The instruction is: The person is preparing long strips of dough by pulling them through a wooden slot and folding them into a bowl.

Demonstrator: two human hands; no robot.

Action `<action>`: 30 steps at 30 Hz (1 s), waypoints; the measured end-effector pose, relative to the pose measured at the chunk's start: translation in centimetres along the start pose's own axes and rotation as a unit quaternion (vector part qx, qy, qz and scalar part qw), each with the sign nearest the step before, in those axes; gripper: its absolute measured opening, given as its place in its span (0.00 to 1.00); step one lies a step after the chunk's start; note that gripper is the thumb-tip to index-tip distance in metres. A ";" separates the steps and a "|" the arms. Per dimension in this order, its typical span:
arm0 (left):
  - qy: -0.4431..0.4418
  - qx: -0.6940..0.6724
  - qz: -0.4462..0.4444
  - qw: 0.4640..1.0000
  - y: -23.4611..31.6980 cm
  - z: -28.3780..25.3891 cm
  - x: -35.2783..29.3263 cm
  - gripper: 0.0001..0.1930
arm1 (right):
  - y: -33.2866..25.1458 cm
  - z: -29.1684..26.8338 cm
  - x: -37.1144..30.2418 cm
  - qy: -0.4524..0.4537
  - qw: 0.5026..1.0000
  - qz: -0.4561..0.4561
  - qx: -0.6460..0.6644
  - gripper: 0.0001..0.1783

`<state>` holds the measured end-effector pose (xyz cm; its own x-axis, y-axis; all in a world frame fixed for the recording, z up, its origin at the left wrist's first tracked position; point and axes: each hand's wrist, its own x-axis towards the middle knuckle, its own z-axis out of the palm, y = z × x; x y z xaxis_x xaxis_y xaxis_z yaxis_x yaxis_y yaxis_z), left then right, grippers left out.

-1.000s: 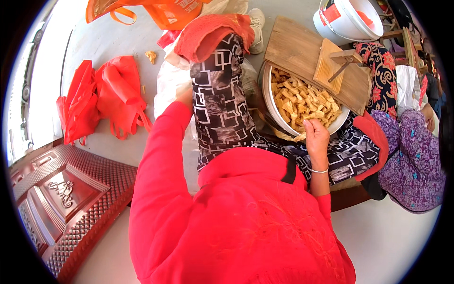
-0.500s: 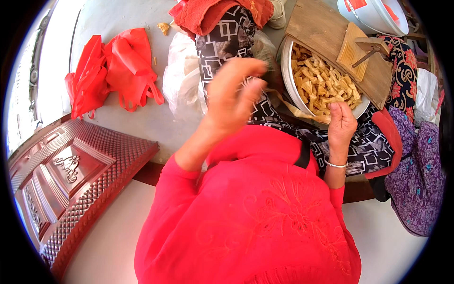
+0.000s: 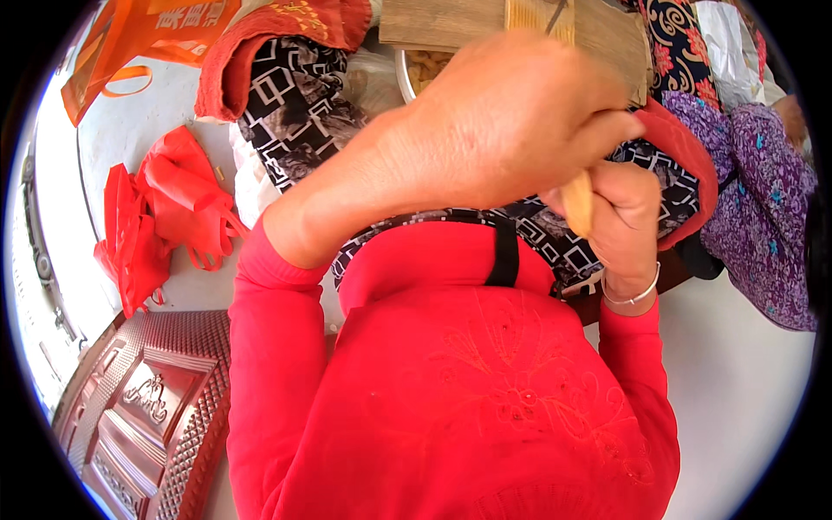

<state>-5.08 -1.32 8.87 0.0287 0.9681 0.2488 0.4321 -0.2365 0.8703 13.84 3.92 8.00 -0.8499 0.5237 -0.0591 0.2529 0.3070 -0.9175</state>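
My right hand (image 3: 620,212), with a bracelet at its wrist, grips a pale yellow strip (image 3: 578,204) that looks folded. Its material I cannot make out. My left hand (image 3: 511,121) is raised in front of and just above the right one, its fingers curled in and slightly blurred. Whatever those fingers hold is hidden by the back of the hand. Beyond the left hand, the metal basin (image 3: 402,76) of yellow folded pieces (image 3: 426,68) shows only in part. A wooden board (image 3: 442,22) lies across the basin.
Red cloth bags (image 3: 178,208) lie on the floor at left, with an orange bag (image 3: 147,43) farther off. A dark red embossed panel (image 3: 147,416) stands at lower left. Black-and-white patterned fabric (image 3: 290,104) covers my legs. A person's purple patterned sleeve (image 3: 754,191) is at right.
My left hand has swung right and closer, over the right hand, and its fingers have curled. The strip now shows as a short folded piece. The view has shifted, so the basin sits higher, mostly covered.
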 end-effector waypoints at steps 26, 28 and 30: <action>0.015 0.246 -0.034 0.969 -7.4 8.1 -1.8 0.02 | 10.6 1.8 1.8 0.192 0.974 0.118 0.004 0.18; 0.084 0.207 0.026 0.974 -7.7 8.4 -2.5 0.08 | 10.7 2.4 0.9 0.144 0.979 0.104 0.101 0.21; 0.118 0.144 0.020 0.982 -7.4 9.2 -2.9 0.16 | 12.1 3.2 0.3 0.108 0.960 0.092 0.243 0.20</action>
<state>-0.10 -1.65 -2.24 -0.1444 0.9046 0.4012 0.6732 -0.2073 0.7098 15.21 5.22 -4.38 -0.6826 0.7023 -0.2020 0.0983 -0.1856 -0.9777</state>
